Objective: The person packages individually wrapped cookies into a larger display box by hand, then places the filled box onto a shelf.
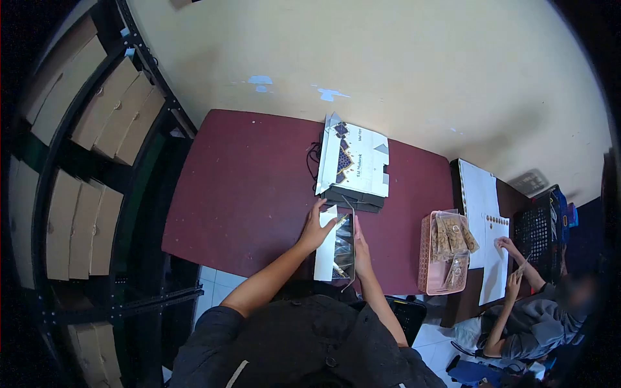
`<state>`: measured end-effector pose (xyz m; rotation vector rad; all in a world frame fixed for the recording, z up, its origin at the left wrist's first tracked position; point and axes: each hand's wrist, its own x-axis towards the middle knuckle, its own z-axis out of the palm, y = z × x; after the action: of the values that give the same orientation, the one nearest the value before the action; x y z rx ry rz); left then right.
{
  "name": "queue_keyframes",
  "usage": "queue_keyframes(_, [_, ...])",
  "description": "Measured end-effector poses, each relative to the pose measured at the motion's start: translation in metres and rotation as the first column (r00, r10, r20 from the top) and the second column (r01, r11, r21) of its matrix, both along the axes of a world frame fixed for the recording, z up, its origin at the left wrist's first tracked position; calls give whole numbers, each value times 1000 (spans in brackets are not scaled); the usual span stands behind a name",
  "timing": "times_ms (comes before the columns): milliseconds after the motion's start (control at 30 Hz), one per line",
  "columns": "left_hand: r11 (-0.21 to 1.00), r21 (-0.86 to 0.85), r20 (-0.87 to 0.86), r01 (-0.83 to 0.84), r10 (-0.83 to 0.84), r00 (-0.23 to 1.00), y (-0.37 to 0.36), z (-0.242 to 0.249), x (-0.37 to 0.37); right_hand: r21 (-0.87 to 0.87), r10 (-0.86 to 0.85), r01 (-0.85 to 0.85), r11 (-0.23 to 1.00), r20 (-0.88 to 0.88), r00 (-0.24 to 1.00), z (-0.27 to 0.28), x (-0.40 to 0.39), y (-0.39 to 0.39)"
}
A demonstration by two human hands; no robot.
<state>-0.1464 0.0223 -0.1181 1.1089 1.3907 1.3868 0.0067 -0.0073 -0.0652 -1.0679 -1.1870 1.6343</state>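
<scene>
A small open box (344, 249) stands at the table's near edge, its white flap (325, 252) folded out on the left. Inside the dark interior I see clear plastic and gold-coloured pieces, too small to name. My left hand (315, 227) grips the box's far left side, thumb over the rim. Along the right wall, my right hand (362, 255) is pressed against the box, its fingers partly hidden. Just beyond lies a stack of flat printed cartons (369, 158), white with dark blue patterns and lettering, over dark ones.
A pink basket (424, 271) with clear packets (453, 234) of brown contents stands to the right on the maroon table (239, 187). Farther right, a co-worker (543, 323) handles a sheet with round stickers (497, 223) on a side table. Shelves with cardboard boxes (119, 116) stand left.
</scene>
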Motion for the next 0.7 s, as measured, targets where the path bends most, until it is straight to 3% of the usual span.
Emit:
queue_keyframes(33, [1000, 1, 0, 4, -4, 1000, 1, 4, -3, -53, -8, 5, 999, -48, 999, 4, 0, -1])
queue_keyframes(100, [962, -222, -297, 159, -223, 929, 5, 11, -15, 7, -13, 13, 1000, -5, 1000, -5, 4, 0])
queue_keyframes(133, [975, -170, -437, 143, -204, 876, 7, 15, -19, -8, -5, 5, 1000, -21, 1000, -5, 5, 1])
queue_keyframes(167, [976, -166, -437, 144, -204, 876, 10, 19, -25, -22, 3, -4, 1000, -38, 999, -6, 5, 2])
queue_keyframes(233, [946, -146, -610, 291, -317, 726, 14, 35, -35, -19, -11, 10, 1000, -81, 997, -6, 5, 2])
queue_keyframes(300, [956, -75, -625, 285, -268, 733, 18, 34, -35, 40, -10, 13, 999, -56, 998, -9, 6, 2])
queue_keyframes(400, [903, -176, -365, 393, -430, 825, 25, 30, -35, 33, -16, 20, 999, -102, 995, -9, 8, 1])
queue_keyframes(533, [863, -245, -399, 441, -505, 766, 30, 33, -37, -38, -61, 60, 997, -41, 997, -2, 1, 0])
queue_keyframes(600, [812, -389, -587, 435, -582, 562, 35, 38, -38, -37, -42, 40, 998, -54, 998, -10, 3, 3])
queue_keyframes(700, [818, -357, -598, 451, -571, 562, 35, 37, -42, 22, -34, 35, 999, -20, 999, -17, 0, 5])
